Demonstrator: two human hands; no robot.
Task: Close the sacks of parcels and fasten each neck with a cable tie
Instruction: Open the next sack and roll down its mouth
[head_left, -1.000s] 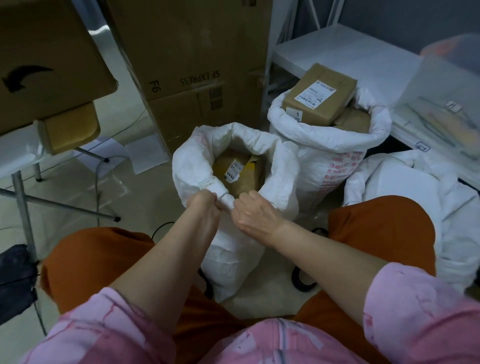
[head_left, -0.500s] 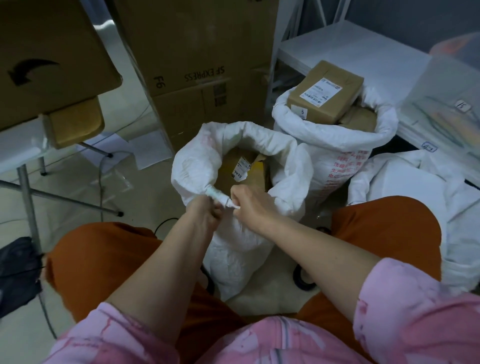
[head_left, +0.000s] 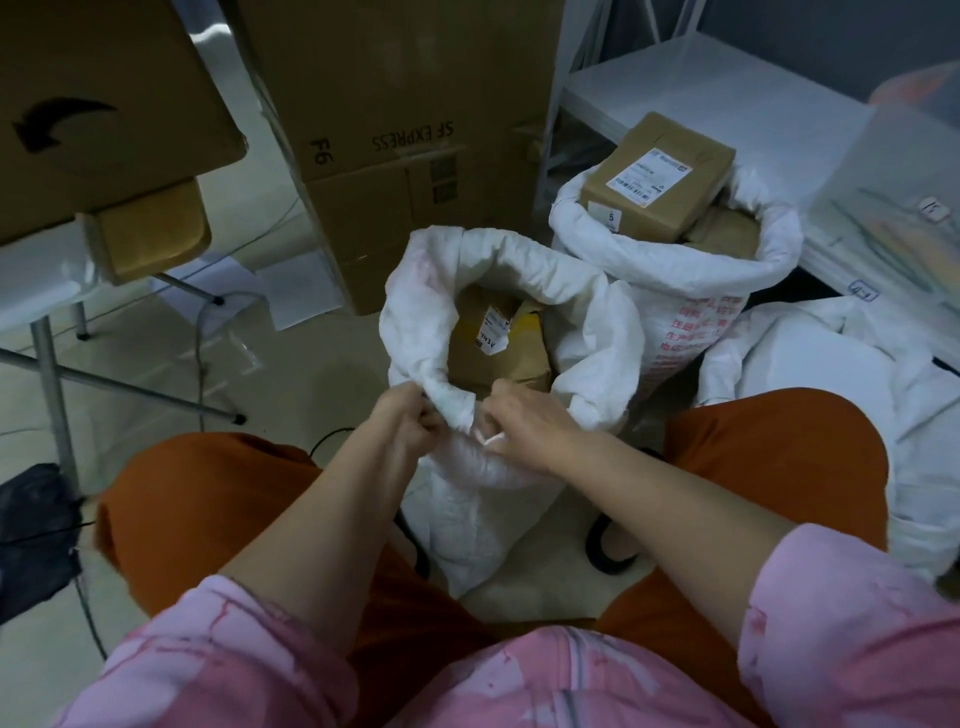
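Note:
A white woven sack (head_left: 498, 483) stands on the floor between my knees, its rolled rim open over brown parcels (head_left: 493, 343). My left hand (head_left: 410, 421) grips the near part of the rolled rim. My right hand (head_left: 524, 421) pinches the rim beside it, with a thin white strip, perhaps a cable tie (head_left: 491, 440), poking out by its fingers. A second white sack (head_left: 696, 296) with red print stands behind to the right, open, with a labelled cardboard parcel (head_left: 660, 176) on top.
Tall cardboard boxes (head_left: 395, 130) stand behind the sacks. A metal-legged table (head_left: 47, 280) with a box is at the left, a white shelf (head_left: 727, 98) at the right. More white sacks (head_left: 831, 374) lie by my right knee. A black bag (head_left: 31, 530) sits lower left.
Both hands have worked along the near rim of the front sack, unrolling it upward a little; the view has shifted slightly. The sack mouth remains open.

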